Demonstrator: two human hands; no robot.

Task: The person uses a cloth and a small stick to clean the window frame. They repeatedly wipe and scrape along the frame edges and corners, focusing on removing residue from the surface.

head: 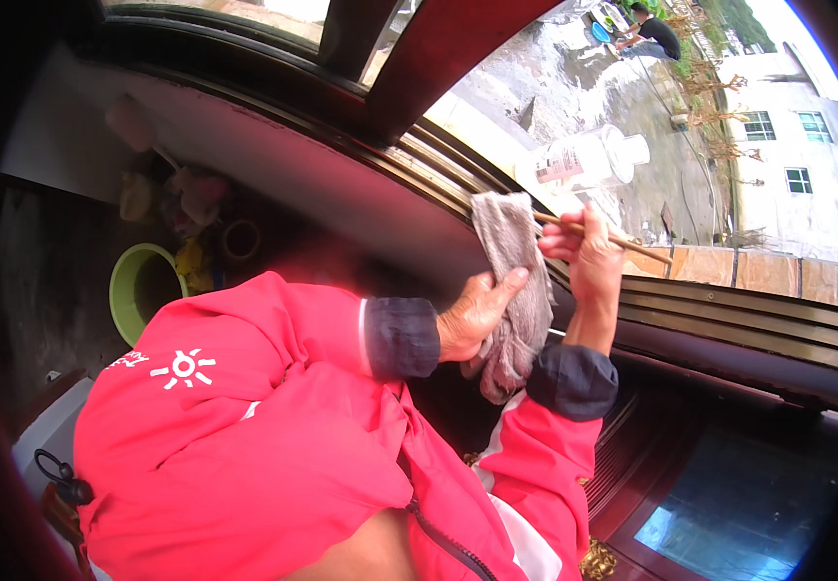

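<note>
A damp-looking grey-beige cloth (513, 283) hangs over the window's sliding track, its upper end on the metal rails. My left hand (477, 312) grips the cloth by its left edge, thumb on top. In my right hand (593, 250) is a thin wooden stick (637, 248), held between thumb and fingers. The stick's far end meets the cloth near the window track (441, 171); how far it reaches under the cloth is hidden. Just beyond my right hand, a clear plastic bottle (586, 160) with a printed label lies on the outer sill.
A dark red window frame (441, 65) crosses above the track. At left on the floor are a green bucket (117, 290) and a roll of tape (241, 240). A dark cabinet with a glass panel (739, 501) stands lower right. Outside, a person (655, 36) crouches beside a blue basin (600, 32).
</note>
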